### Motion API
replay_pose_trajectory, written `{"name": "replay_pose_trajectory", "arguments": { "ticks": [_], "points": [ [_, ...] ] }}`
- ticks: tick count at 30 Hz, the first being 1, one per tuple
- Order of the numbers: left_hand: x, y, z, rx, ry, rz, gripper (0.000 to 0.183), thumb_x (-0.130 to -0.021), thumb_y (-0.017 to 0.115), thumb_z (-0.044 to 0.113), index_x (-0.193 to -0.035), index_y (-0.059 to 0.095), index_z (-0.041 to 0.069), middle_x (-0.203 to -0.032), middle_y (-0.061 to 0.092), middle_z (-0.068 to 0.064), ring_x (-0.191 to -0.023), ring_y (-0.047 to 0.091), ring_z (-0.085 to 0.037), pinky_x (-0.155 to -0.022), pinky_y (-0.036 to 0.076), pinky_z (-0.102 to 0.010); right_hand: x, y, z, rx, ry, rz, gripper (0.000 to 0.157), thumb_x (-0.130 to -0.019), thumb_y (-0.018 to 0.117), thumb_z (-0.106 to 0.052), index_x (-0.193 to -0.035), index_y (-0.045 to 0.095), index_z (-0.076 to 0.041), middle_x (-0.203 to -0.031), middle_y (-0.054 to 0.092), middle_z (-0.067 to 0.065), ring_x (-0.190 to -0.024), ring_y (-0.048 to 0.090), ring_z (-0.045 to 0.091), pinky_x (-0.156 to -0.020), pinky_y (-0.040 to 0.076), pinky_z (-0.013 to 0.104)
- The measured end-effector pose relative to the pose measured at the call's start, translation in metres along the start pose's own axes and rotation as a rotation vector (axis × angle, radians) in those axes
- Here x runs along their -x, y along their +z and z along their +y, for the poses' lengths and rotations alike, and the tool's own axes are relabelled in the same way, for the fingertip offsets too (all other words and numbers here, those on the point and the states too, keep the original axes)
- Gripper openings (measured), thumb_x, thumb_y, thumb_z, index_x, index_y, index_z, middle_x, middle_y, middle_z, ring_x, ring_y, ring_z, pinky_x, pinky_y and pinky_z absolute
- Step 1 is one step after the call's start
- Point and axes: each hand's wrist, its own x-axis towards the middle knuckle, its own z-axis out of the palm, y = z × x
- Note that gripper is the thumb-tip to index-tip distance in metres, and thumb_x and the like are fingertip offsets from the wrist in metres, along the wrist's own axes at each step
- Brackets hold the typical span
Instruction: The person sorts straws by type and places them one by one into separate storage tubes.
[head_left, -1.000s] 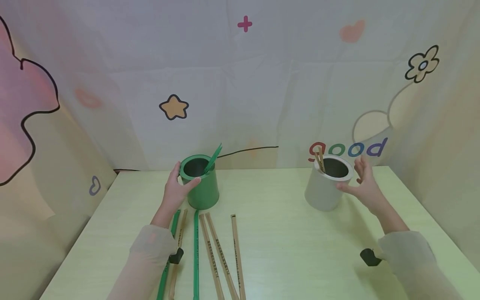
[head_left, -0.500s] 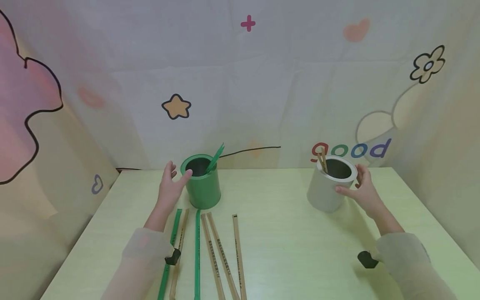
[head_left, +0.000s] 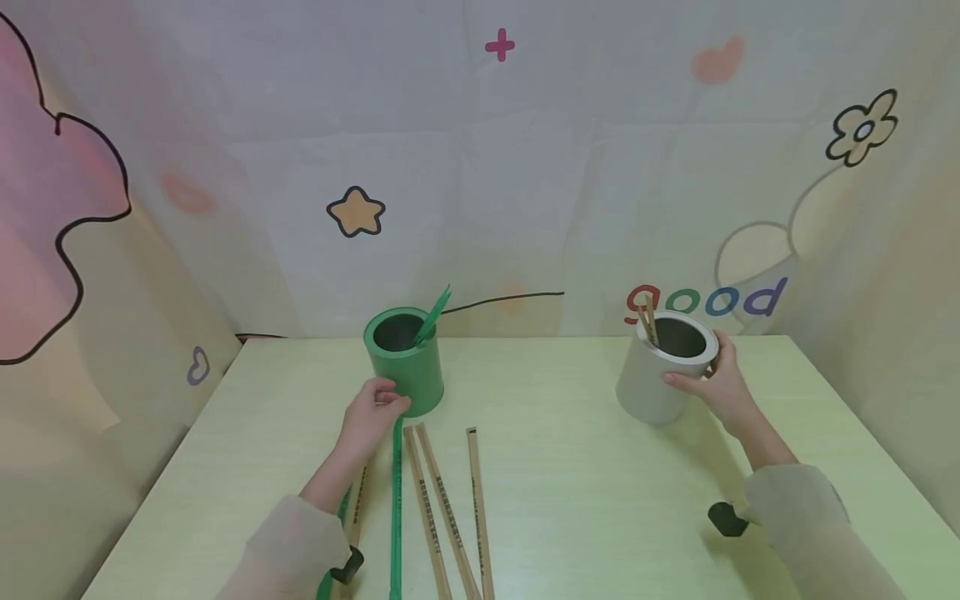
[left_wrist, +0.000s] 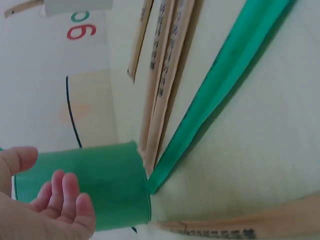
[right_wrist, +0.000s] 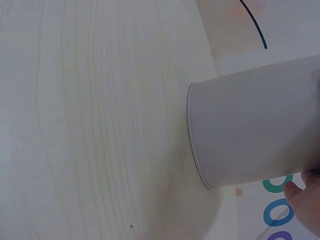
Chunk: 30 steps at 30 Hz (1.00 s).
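Note:
A green cylindrical holder [head_left: 408, 371] stands at the back left of the table, with green strips [head_left: 433, 315] leaning out of its mouth. My left hand [head_left: 372, 414] is low in front of it, fingers loosely bent; in the left wrist view the hand [left_wrist: 52, 210] shows nothing between thumb and fingers. Close below that hand lies the upper end of a long green paper-wrapped strip [head_left: 396, 508]. At the back right stands a white cylindrical holder [head_left: 651, 383] with brown sticks [head_left: 648, 323] in it. My right hand [head_left: 723, 387] grips its right side near the rim, thumb in front.
Two brown printed paper-wrapped strips [head_left: 446, 508] lie side by side, with another brown strip [head_left: 478, 508] to their right. Another brown strip [head_left: 360, 500] and a green strip [head_left: 344, 506] lie partly under my left forearm. A patterned cloth [head_left: 480, 208] hangs behind the table.
My left hand has come off the green holder's rim and dropped lower, towards the strips. My right hand has closed in on the white holder's side. Both holders stay in place.

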Motion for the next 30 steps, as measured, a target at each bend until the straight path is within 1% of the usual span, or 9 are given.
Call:
{"name": "replay_pose_trajectory", "arguments": {
  "ticks": [2, 5, 7, 12, 17, 22, 25, 28, 30],
  "points": [
    [0.005, 0.007, -0.001, -0.033, 0.037, -0.063, 0.037, -0.086, 0.055, 0.019, -0.117, 0.046, 0.002, -0.107, 0.055, -0.014, -0.099, 0.053, -0.024, -0.08, 0.045, -0.034, 0.0, 0.001, -0.001, 0.001, -0.006, 0.006, 0.093, -0.078, 0.066, -0.01, -0.138, -0.005, -0.008, -0.142, 0.006, 0.023, -0.132, 0.006, 0.039, -0.106, 0.006, 0.056],
    [0.012, 0.017, -0.002, -0.065, 0.085, -0.127, 0.033, -0.085, 0.057, 0.016, -0.113, 0.051, 0.0, -0.102, 0.059, -0.011, -0.095, 0.055, -0.023, -0.076, 0.048, -0.032, 0.001, 0.002, -0.001, 0.019, -0.013, 0.022, 0.092, -0.077, 0.067, -0.012, -0.139, -0.002, -0.007, -0.141, 0.01, 0.023, -0.13, 0.011, 0.038, -0.105, 0.009, 0.057],
    [0.015, 0.023, -0.002, -0.09, 0.098, -0.16, 0.031, -0.084, 0.057, 0.016, -0.111, 0.054, 0.0, -0.099, 0.06, -0.009, -0.092, 0.056, -0.021, -0.073, 0.048, -0.031, 0.001, 0.002, -0.002, 0.029, -0.013, 0.026, 0.092, -0.077, 0.067, -0.014, -0.139, -0.001, -0.007, -0.141, 0.01, 0.022, -0.129, 0.012, 0.037, -0.105, 0.011, 0.057],
    [0.018, 0.037, -0.007, -0.138, 0.084, -0.234, 0.028, -0.084, 0.058, 0.017, -0.108, 0.056, 0.002, -0.098, 0.061, -0.006, -0.088, 0.056, -0.017, -0.071, 0.048, -0.029, 0.001, 0.002, -0.001, 0.043, 0.0, 0.033, 0.091, -0.078, 0.067, -0.015, -0.139, 0.0, -0.006, -0.14, 0.012, 0.022, -0.128, 0.015, 0.036, -0.105, 0.014, 0.055],
    [0.017, 0.049, -0.013, -0.199, 0.132, -0.285, 0.028, -0.083, 0.059, 0.019, -0.105, 0.058, 0.002, -0.094, 0.062, -0.006, -0.086, 0.056, -0.018, -0.066, 0.047, -0.027, 0.0, 0.001, 0.0, 0.05, -0.005, 0.031, 0.091, -0.078, 0.066, -0.013, -0.138, -0.002, -0.004, -0.14, 0.012, 0.024, -0.128, 0.014, 0.038, -0.105, 0.015, 0.056],
    [0.019, 0.059, -0.017, -0.217, 0.153, -0.335, 0.028, -0.083, 0.06, 0.021, -0.104, 0.058, 0.002, -0.09, 0.062, -0.006, -0.078, 0.057, -0.015, -0.062, 0.046, -0.025, -0.001, 0.0, 0.0, 0.056, -0.002, 0.033, 0.092, -0.078, 0.066, -0.012, -0.139, -0.003, -0.004, -0.141, 0.012, 0.024, -0.129, 0.013, 0.038, -0.105, 0.013, 0.056],
    [0.02, 0.065, -0.017, -0.234, 0.171, -0.362, 0.027, -0.083, 0.059, 0.019, -0.104, 0.057, 0.002, -0.089, 0.062, -0.007, -0.072, 0.059, -0.014, -0.06, 0.046, -0.025, -0.001, 0.0, 0.0, 0.062, 0.007, 0.031, 0.092, -0.078, 0.066, -0.013, -0.139, -0.003, -0.004, -0.141, 0.011, 0.024, -0.129, 0.013, 0.038, -0.105, 0.014, 0.056],
    [0.02, 0.071, -0.016, -0.266, 0.176, -0.362, 0.031, -0.082, 0.06, 0.019, -0.107, 0.054, 0.001, -0.086, 0.062, -0.005, -0.068, 0.057, -0.012, -0.057, 0.044, -0.024, -0.002, 0.0, 0.0, 0.071, 0.011, 0.03, 0.092, -0.079, 0.066, -0.014, -0.139, -0.003, -0.004, -0.141, 0.012, 0.023, -0.128, 0.015, 0.038, -0.104, 0.016, 0.057],
    [0.019, 0.075, -0.016, -0.278, 0.164, -0.354, 0.037, -0.081, 0.062, 0.021, -0.11, 0.051, 0.001, -0.083, 0.063, -0.004, -0.065, 0.055, -0.012, -0.054, 0.043, -0.024, -0.002, 0.0, 0.0, 0.076, 0.012, 0.029, 0.092, -0.079, 0.066, -0.015, -0.139, -0.003, -0.005, -0.141, 0.012, 0.023, -0.128, 0.015, 0.038, -0.104, 0.016, 0.057]
  ]
}}
